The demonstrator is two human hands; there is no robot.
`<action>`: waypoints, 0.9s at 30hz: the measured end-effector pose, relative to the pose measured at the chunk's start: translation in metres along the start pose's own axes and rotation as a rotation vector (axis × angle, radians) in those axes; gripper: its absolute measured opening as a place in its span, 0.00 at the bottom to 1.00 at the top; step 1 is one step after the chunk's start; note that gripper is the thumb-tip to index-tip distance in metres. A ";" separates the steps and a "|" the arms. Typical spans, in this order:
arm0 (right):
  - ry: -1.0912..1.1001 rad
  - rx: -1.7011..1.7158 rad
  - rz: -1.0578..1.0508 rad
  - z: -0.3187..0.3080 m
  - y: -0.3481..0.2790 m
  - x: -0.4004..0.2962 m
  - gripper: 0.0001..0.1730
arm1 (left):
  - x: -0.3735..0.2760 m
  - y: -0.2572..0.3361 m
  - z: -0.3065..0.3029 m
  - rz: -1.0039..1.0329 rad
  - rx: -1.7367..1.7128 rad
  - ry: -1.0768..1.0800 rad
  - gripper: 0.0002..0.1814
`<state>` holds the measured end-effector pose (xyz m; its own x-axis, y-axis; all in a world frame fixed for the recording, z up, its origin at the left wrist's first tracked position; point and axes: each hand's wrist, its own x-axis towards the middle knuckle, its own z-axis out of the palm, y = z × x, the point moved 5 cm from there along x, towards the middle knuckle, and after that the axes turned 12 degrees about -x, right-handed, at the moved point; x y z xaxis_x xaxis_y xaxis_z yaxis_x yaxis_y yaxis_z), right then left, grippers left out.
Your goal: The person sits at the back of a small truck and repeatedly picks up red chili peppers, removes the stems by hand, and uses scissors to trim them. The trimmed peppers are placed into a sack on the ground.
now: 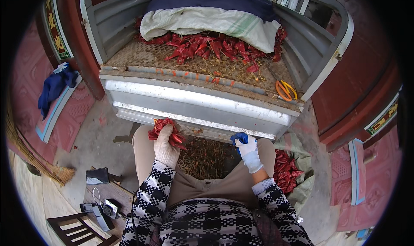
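Note:
My left hand (pixel 164 146), in a white knit glove, is shut on a bunch of dried red chili peppers (pixel 168 126), with the thumb across the top. My right hand (pixel 246 148) wears a white glove with blue-coated fingers. Its fingers are curled in above my right knee, and nothing shows in them. Between my knees lies a heap of cut stems (pixel 207 157). In front, a pile of red chilies (pixel 207 47) rests on the cargo bed (pixel 129 58), partly under a white woven sack (pixel 200 19). To my right, an open woven sack (pixel 305 174) holds more chilies (pixel 286 171).
Orange- and yellow-handled scissors (pixel 286 90) lie at the bed's right rear corner. The metal tailgate (pixel 200 103) spans before my knees. At left are a straw broom (pixel 61 173), a wooden bench (pixel 113 197) with a phone (pixel 97 176) and devices, and a blue garment (pixel 56 87).

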<state>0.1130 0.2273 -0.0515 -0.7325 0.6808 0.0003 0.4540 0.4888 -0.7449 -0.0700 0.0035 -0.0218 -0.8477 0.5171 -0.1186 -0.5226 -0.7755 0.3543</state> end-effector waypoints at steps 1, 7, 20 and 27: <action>-0.037 -0.077 0.012 0.002 0.005 0.003 0.21 | 0.002 0.002 0.000 0.012 -0.018 0.023 0.15; -0.287 -0.521 -0.046 0.029 -0.019 -0.001 0.34 | -0.001 -0.005 -0.002 -0.008 0.023 -0.017 0.16; -0.123 -0.203 -0.386 0.083 -0.108 0.008 0.14 | -0.012 -0.003 0.020 -0.002 0.222 -0.146 0.20; -0.428 -0.685 -0.148 0.087 -0.040 0.019 0.33 | -0.006 0.004 0.008 -0.026 0.096 -0.080 0.19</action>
<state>0.0367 0.1735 -0.0801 -0.8762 0.3842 -0.2911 0.4455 0.8760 -0.1849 -0.0659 0.0004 -0.0125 -0.8222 0.5664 -0.0560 -0.5296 -0.7252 0.4400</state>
